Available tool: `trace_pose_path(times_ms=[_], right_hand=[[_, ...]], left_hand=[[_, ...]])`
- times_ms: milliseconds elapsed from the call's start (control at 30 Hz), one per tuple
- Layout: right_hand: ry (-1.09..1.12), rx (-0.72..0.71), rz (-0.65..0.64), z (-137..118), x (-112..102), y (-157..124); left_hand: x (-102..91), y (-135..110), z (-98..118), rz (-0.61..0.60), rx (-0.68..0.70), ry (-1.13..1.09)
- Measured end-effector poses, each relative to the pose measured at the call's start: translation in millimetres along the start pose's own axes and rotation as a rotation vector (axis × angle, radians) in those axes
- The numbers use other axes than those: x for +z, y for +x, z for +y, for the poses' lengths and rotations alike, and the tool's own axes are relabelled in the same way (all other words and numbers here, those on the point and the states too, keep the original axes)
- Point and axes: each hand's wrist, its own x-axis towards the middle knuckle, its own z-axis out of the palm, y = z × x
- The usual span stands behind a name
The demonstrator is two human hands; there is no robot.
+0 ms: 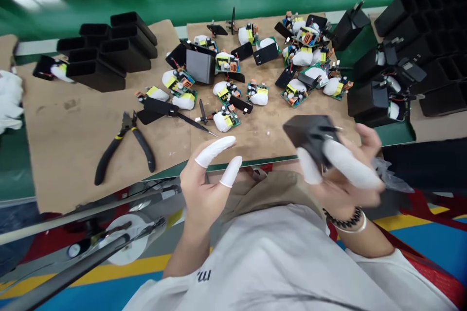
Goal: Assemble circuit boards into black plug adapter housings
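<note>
My right hand [343, 165], with white finger cots on thumb and forefinger, grips a black plastic charger casing [310, 133] just above the near table edge; motion smears the hand a little. My left hand [206, 180] hovers empty beside it, fingers apart, its cotted forefinger and thumb pointing toward the table. Several green circuit boards with white foam [226, 119] lie on the brown cardboard sheet [73, 131] ahead of both hands.
Black-handled pliers [126, 143] lie at the left on the cardboard. Stacks of black casings [109, 51] stand at the back left, more casings [419, 34] at the right. A grey box [200, 65] sits among the boards. A metal frame [91, 223] runs below the table.
</note>
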Motion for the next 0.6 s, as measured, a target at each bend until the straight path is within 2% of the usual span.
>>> trace_pose_path(times_ms=[100, 233, 333, 400, 500, 600], right_hand=[[-0.033, -0.071, 0.052, 1, 10, -3], [0.029, -0.034, -0.059, 7, 13, -3], [0.149, -0.033, -0.096, 11, 7, -4], [0.206, 0.015, -0.111, 12, 3, -5], [0.223, 0.080, -0.130, 13, 2, -7], [0.220, 0.028, -0.140, 16, 5, -7]], left_hand=[[17.0, 7, -4, -0.072, 0.026, -0.083], [42.9, 32, -10, -0.300, 0.111, -0.157], [58.6, 48, -13, -0.458, 0.094, -0.192], [65.7, 54, -14, -0.498, 0.071, -0.236], [69.8, 56, -14, -0.490, 0.029, -0.329], [67.6, 58, -13, -0.526, -0.043, -0.350]])
